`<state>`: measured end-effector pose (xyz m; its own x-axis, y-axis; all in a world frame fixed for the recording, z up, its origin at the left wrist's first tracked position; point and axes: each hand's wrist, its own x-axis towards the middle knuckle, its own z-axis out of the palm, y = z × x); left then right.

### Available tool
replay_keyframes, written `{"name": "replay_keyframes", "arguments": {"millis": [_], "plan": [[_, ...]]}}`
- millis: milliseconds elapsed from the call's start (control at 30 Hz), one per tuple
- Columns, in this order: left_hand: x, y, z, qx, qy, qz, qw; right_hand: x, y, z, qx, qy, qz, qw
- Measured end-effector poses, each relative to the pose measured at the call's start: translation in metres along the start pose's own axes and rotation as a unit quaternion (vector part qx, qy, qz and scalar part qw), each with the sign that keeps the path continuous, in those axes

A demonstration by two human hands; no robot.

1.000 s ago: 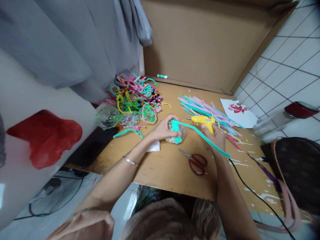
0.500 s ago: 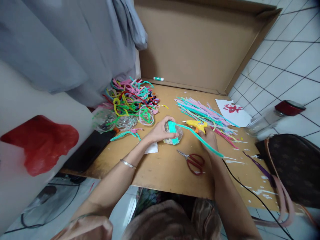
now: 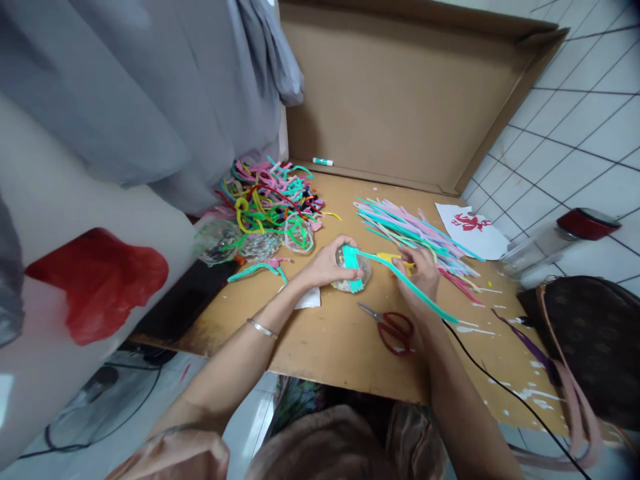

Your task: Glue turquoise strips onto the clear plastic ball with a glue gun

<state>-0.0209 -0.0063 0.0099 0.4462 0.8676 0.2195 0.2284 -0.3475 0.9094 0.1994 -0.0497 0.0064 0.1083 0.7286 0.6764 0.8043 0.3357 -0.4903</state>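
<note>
My left hand (image 3: 327, 264) is wrapped round a clear round object (image 3: 367, 270) partly covered by turquoise pipe cleaner. From its top a long turquoise strand (image 3: 425, 298) stretches right, passing in front of my right hand (image 3: 421, 275). That hand is closed on a yellow glue gun (image 3: 387, 257), whose nozzle points left at the strand near the clear object. Fingers cover much of the gun. Red-handled scissors (image 3: 395, 331) lie on the table just below. A white paper piece (image 3: 309, 299) sits under my left wrist.
Tangled colourful pipe cleaners (image 3: 270, 193) lie at the back left, straight ones (image 3: 410, 227) at the back right. A bottle (image 3: 560, 240) and brown bag (image 3: 585, 340) stand right. Cardboard (image 3: 400, 100) rises behind. A black cord (image 3: 480, 367) runs beside my right forearm.
My right hand has wrapped further over the glue gun, hiding more of it, and the gun sits closer to the turquoise strand. My left hand keeps its hold. The view has shifted slightly.
</note>
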Motion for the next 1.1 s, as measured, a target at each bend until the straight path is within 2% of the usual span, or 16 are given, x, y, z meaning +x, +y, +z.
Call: {"name": "replay_keyframes", "arguments": {"millis": [100,167,333,600,833,1100], "plan": [[0.000,0.001,0.000,0.010,-0.001,-0.008,1.000,0.000,-0.025,-0.002,0.092,-0.023,-0.051,0.994],[0.000,0.003,0.000,0.023,0.000,-0.009,1.000,0.000,-0.041,-0.004,0.123,-0.048,-0.059,0.990],[-0.001,0.006,-0.002,0.023,-0.006,-0.009,1.000,0.004,-0.063,-0.009,0.145,-0.057,-0.080,0.984],[0.000,-0.002,0.000,-0.009,-0.012,0.003,1.000,0.000,-0.053,-0.007,0.180,-0.057,-0.027,0.982],[0.001,-0.004,-0.002,-0.007,-0.010,0.004,1.000,-0.005,-0.044,-0.001,0.211,-0.059,-0.027,0.975],[0.001,-0.003,-0.003,-0.006,-0.019,-0.002,1.000,-0.009,-0.041,0.001,0.196,-0.062,-0.054,0.977]]}}
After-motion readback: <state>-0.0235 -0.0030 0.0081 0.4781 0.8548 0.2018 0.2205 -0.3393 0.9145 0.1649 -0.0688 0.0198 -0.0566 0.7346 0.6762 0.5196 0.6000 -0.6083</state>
